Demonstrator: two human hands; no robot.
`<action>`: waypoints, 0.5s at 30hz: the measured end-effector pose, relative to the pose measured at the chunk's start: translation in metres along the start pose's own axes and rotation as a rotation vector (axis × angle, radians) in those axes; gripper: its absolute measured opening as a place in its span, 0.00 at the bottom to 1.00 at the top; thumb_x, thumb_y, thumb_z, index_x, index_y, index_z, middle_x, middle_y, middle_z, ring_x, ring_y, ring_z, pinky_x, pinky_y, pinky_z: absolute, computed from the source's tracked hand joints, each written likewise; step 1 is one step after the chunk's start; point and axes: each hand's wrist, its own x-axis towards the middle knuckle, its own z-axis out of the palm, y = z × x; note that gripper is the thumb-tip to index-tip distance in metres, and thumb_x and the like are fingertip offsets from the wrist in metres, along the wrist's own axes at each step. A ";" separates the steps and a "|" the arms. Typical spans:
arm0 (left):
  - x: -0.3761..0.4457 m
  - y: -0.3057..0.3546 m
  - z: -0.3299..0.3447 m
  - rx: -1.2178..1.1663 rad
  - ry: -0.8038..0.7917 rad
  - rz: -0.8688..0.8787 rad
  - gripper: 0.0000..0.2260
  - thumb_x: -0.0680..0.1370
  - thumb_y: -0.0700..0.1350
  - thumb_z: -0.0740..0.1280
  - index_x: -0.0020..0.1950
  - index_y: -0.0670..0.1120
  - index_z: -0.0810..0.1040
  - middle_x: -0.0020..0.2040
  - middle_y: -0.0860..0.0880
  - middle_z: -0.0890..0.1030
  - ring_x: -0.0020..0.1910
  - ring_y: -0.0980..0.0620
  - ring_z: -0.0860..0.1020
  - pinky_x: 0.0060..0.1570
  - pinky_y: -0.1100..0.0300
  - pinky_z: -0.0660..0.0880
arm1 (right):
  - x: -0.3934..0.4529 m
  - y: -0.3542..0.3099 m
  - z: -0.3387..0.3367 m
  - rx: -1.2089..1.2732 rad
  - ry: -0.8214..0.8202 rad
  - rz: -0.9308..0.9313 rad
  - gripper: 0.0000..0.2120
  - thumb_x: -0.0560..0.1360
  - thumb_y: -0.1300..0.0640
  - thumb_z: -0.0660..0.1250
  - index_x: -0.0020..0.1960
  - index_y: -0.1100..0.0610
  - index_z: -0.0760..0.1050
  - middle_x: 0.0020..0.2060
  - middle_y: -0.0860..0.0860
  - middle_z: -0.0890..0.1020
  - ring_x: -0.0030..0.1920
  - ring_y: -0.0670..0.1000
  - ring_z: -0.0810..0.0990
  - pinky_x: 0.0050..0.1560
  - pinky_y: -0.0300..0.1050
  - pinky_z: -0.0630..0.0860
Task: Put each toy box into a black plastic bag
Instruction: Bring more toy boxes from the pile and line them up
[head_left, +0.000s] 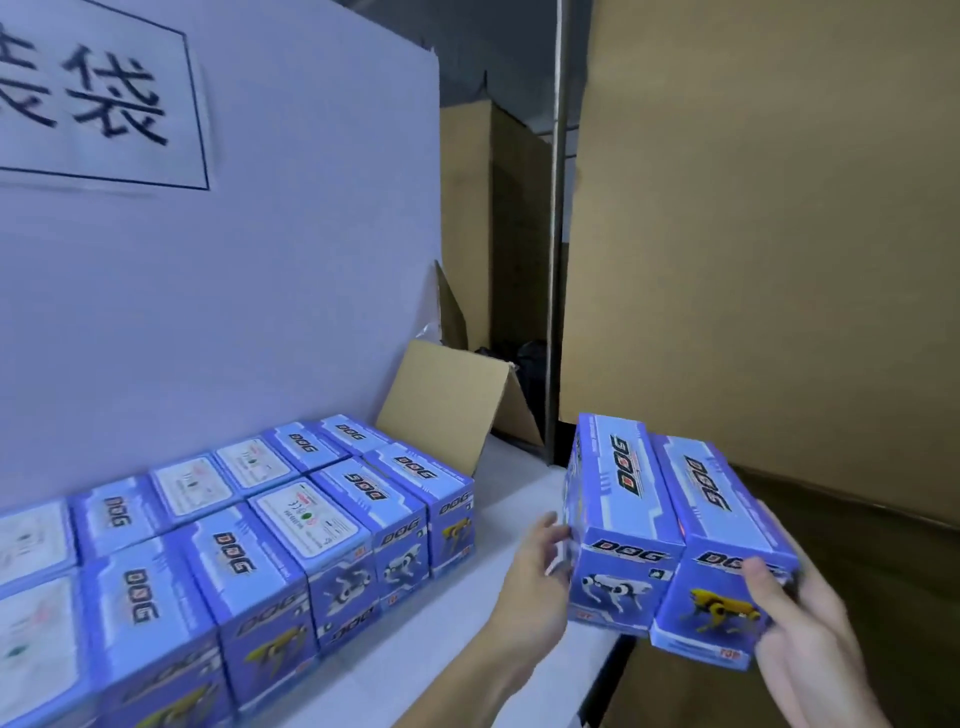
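A: Blue cardboard, two toy boxes held side by side in the air, past the right edge of the white table (524, 499). The white-dog box (621, 525) is on the left, the yellow-dog box (719, 551) on the right, long sides touching.

B: Grip?

A: Right hand (810, 639) wraps the yellow-dog box from its right side, thumb curled over the front face, fingers behind and under. Left hand (535, 571) lies against the left side of the white-dog box, fingers fairly straight, pressing inward. So the pair is squeezed between both hands.

B: Both boxes off the table?

A: Yes, tilted, front ends lower toward the camera. "DOG" printed on tops and fronts.

B: Rest of the stock?

A: Rows of boxes (249, 545) of the same kind stand on the table to the left, packed tight, two rows deep, against a pale wall board (260, 260). Some tops show the logo, some a white label.

B: Anything else?

A: Paper sign (98, 93) with large black characters on the board, blurred. Open cardboard flap (441, 405) behind the last boxes. Something black (530, 358) sits behind it; too dark to say what it is. Tall brown cartons (769, 234) on the right, a metal pole (558, 234) in front of them.
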 end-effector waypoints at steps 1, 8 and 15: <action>-0.002 0.008 -0.007 0.012 0.005 0.094 0.19 0.84 0.32 0.53 0.63 0.54 0.70 0.68 0.55 0.72 0.66 0.58 0.75 0.53 0.61 0.79 | 0.002 -0.002 0.013 -0.004 -0.044 -0.026 0.20 0.71 0.58 0.67 0.60 0.41 0.79 0.55 0.50 0.85 0.52 0.51 0.86 0.40 0.51 0.84; -0.010 0.061 -0.093 0.154 -0.052 0.387 0.36 0.78 0.29 0.62 0.73 0.62 0.54 0.66 0.54 0.79 0.59 0.57 0.81 0.51 0.65 0.79 | 0.028 0.003 0.124 -0.088 -0.332 -0.138 0.26 0.73 0.53 0.67 0.71 0.43 0.72 0.62 0.50 0.82 0.60 0.57 0.82 0.53 0.68 0.79; 0.018 0.086 -0.195 0.260 0.228 0.358 0.30 0.79 0.36 0.68 0.71 0.57 0.54 0.56 0.46 0.82 0.42 0.55 0.84 0.39 0.64 0.80 | 0.084 0.053 0.246 -0.161 -0.505 -0.047 0.27 0.67 0.48 0.72 0.65 0.48 0.73 0.57 0.52 0.85 0.55 0.57 0.85 0.59 0.64 0.78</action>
